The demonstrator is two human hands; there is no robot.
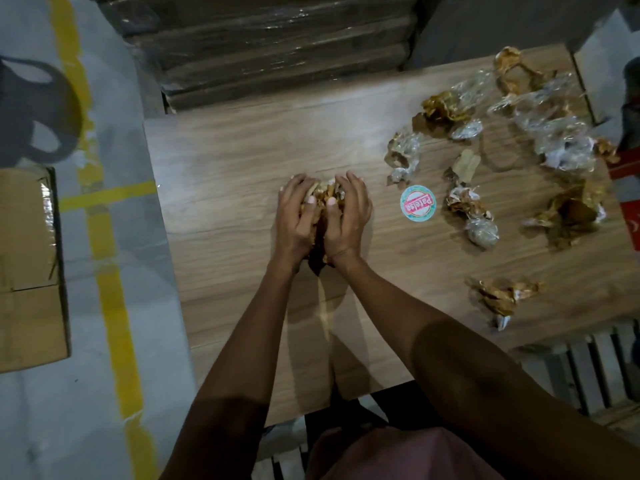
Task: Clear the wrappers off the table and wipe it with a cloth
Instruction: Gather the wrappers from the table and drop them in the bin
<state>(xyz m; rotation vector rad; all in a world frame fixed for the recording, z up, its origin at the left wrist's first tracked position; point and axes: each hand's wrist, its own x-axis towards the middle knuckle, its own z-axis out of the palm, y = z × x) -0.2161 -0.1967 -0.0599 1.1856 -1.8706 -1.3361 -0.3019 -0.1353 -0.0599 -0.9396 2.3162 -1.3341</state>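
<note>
Both hands, left [298, 216] and right [346, 216], grip a wrapper wad [323, 197] mid-bench [225, 161]; loose wrappers [464, 202] lie toward the right edge, nearer my right hand.

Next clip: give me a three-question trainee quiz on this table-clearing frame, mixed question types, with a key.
1. True or false: both hands hold one bundle of wrappers between them.
2. The round sticker on the table lies:
A. left of the hands
B. right of the hands
C. under the hands
3. Fill in: the loose wrappers lie mostly toward the table's ____ side.

Key:
1. True. The left hand and right hand curl round the bundle.
2. B.
3. Right. No cloth is in view.
</note>
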